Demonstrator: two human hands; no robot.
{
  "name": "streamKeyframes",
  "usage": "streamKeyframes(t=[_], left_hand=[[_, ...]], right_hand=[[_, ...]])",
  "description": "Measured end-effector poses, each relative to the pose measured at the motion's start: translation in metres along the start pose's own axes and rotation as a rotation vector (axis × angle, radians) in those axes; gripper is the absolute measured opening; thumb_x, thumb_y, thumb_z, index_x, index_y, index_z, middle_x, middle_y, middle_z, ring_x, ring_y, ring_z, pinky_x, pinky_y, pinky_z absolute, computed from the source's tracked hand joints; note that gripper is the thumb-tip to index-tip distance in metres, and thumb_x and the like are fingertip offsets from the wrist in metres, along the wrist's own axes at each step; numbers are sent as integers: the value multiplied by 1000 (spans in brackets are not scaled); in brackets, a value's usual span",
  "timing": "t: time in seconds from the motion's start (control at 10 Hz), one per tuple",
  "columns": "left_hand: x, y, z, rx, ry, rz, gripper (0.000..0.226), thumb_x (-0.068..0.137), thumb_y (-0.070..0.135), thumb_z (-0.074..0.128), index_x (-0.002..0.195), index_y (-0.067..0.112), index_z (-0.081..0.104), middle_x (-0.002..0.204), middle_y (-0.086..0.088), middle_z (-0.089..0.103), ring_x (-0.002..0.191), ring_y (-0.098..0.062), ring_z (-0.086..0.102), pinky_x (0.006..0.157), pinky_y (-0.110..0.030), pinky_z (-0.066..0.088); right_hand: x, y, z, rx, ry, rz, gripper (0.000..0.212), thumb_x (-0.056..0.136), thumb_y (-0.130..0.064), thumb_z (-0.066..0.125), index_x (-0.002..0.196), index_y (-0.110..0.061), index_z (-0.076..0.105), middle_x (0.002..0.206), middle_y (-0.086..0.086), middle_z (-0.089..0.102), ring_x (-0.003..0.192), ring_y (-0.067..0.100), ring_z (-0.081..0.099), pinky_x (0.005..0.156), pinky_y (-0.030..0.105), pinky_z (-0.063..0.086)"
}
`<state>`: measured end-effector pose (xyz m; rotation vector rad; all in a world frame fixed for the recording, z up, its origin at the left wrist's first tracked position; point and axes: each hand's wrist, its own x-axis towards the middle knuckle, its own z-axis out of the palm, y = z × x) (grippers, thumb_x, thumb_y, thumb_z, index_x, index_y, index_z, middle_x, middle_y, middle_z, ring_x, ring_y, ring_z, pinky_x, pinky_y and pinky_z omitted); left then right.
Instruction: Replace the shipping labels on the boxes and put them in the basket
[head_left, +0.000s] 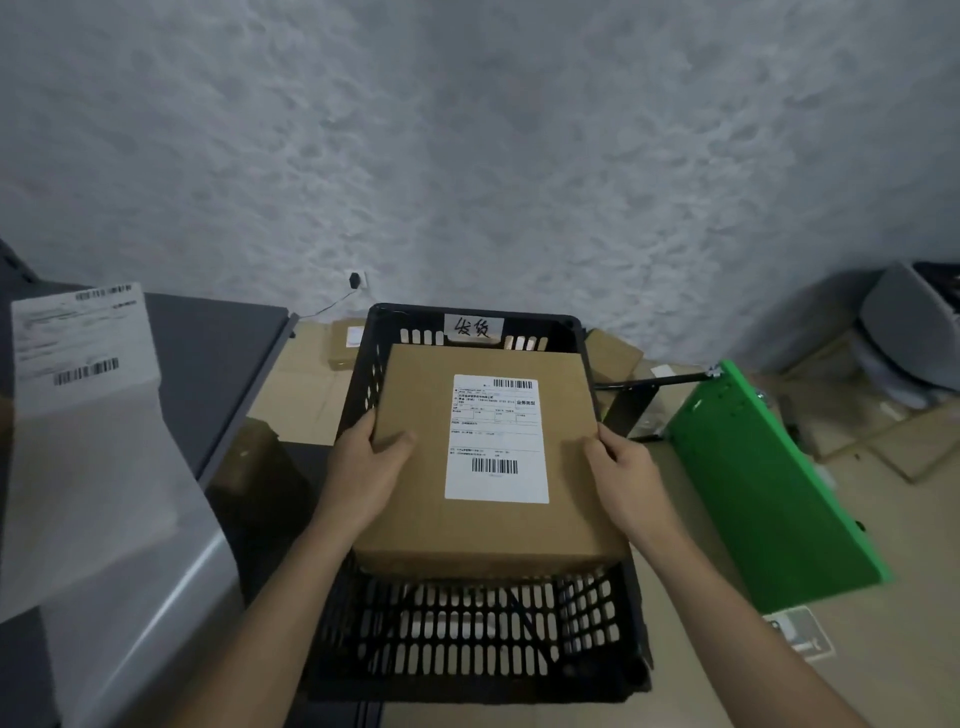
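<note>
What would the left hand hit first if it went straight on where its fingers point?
Probably the left wall of the black basket: the left hand grips the left edge of the cardboard box beside that wall, fingers pointing forward. Depth is unclear; it might reach the far wall first.

Place: a parcel packing and dispatch room, plain and utilitarian.
Parcels: a brown box (415, 525) with a barcoded shipping label (496, 439); other boxes (345, 349) lying on the floor (519, 719) behind.
Basket: black slotted plastic basket (467, 639) bearing a handwritten paper tag (472, 327).
Worktop: grey worktop (208, 364) carrying a printed label sheet (78, 338).
Wall: rough pale plaster wall (467, 156) with a socket (361, 280) and a plug in it.
</note>
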<state>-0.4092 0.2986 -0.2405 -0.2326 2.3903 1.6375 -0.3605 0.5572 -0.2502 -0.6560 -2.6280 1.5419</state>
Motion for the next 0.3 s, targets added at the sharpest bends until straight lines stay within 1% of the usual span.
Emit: streamKeyframes(t=[0.1,0.2,0.3], left_hand=[[-5,2,3,35,6,29,43,97,34,56,138,26,47,116,13,59,104,-14,60,85,-36,51],[-10,5,1,85,38,9,58,98,37,54,150,24,31,122,15,45,113,-14,50,95,-38,44],[-22,7,-1,140,112,62,66,97,43,53,154,29,21,144,10,42,134,-18,42,107,-45,39]], right_hand=[[-1,5,-4,28,-40,-1,26,100,-33,43,99,-47,65,92,-11,72,85,12,66,77,35,54],[-4,9,-12,132,-48,39,27,100,-36,48,123,-34,63,113,-16,67,104,6,62,93,30,51],[-22,28,-32,180,29,7,23,99,-29,53,119,-31,64,109,-21,66,106,1,61,98,30,47]])
